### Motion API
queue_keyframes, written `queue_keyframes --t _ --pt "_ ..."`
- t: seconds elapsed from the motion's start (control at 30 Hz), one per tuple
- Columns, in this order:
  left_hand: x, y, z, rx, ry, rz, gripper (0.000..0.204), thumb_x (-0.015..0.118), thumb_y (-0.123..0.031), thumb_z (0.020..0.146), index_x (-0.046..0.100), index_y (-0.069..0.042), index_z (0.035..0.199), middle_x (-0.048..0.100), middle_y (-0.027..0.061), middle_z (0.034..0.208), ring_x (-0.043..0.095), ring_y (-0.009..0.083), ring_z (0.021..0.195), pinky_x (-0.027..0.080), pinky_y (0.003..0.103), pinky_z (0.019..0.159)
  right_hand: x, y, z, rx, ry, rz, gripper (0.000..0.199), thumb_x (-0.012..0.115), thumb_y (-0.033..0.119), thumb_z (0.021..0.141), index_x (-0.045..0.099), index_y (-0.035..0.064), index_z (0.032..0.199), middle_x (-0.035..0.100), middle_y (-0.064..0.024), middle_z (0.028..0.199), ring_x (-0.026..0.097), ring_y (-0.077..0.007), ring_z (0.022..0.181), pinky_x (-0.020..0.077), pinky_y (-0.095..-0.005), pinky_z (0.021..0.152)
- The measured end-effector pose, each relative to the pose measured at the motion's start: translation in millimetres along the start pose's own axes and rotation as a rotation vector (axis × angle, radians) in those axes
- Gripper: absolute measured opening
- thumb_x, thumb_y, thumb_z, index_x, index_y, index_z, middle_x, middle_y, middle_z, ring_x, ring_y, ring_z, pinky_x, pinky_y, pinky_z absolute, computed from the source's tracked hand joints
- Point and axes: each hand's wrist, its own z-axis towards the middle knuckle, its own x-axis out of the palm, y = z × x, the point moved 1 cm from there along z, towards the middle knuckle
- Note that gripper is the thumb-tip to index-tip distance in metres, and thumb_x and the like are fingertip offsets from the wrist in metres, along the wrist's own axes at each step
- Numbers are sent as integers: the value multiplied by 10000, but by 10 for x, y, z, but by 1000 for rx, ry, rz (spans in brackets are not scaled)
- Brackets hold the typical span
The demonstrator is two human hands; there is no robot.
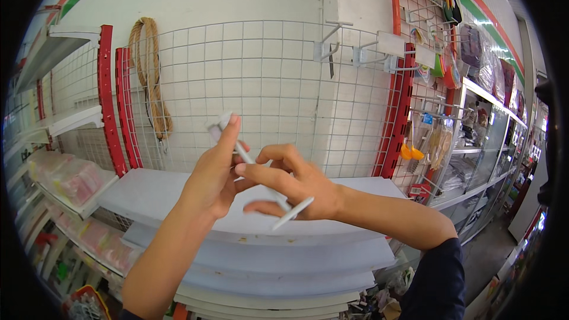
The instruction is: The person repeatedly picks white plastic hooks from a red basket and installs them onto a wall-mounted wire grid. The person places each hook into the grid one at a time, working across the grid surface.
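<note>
A white display hook (293, 213) slants between my two hands in front of a white wire grid panel (249, 92). My left hand (204, 181) grips its upper part, thumb raised beside the blurred bracket end. Around the lower rod, near the flat white end piece, my right hand (305, 184) has its fingers curled; how firmly they hold it is partly hidden. Several similar hooks (326, 50) hang at the grid's upper right.
White shelves (160, 186) step down below the grid, between red uprights (121, 106). A coiled rope (144, 71) hangs at left. Shelves with pink packages (74, 181) stand further left. To the right are kitchen utensils (409, 151) and a glass-fronted cabinet (486, 148).
</note>
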Motion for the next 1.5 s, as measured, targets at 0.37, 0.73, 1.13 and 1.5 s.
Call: queue_keyframes --t 0.37,0.73,1.13,1.5 --pt "-53 -142 -30 -74 50 65 964 211 -832 823 555 -11 1193 542 84 967 557 209 955 549 441 766 -383 -690 664 344 -387 -199 104 554 54 910 615 27 991 591 -118 746 629 -170 639 473 -284 525" --pt "-637 70 -596 -153 26 73 905 138 -766 882 585 -22 1137 553 90 1026 546 210 1003 558 423 769 -652 -1700 1411 560 -553 -531 177 474 143 922 613 34 938 640 -180 730 645 -318 658 492 -400 650" --pt "-886 175 -742 -168 49 32 907 113 -755 890 579 -20 1146 564 98 1051 552 211 1019 573 402 757 -487 -1880 1430 573 -408 -585 242 489 203 931 630 10 962 659 -191 760 643 -367 718 493 -428 679" --pt "-855 258 -735 -182 45 4 906 111 -757 889 586 -23 1127 569 104 1041 548 218 1020 563 413 764 -492 -1767 1236 643 -362 -457 561 663 408 852 551 -58 1144 625 -143 651 656 -265 676 510 -372 666"
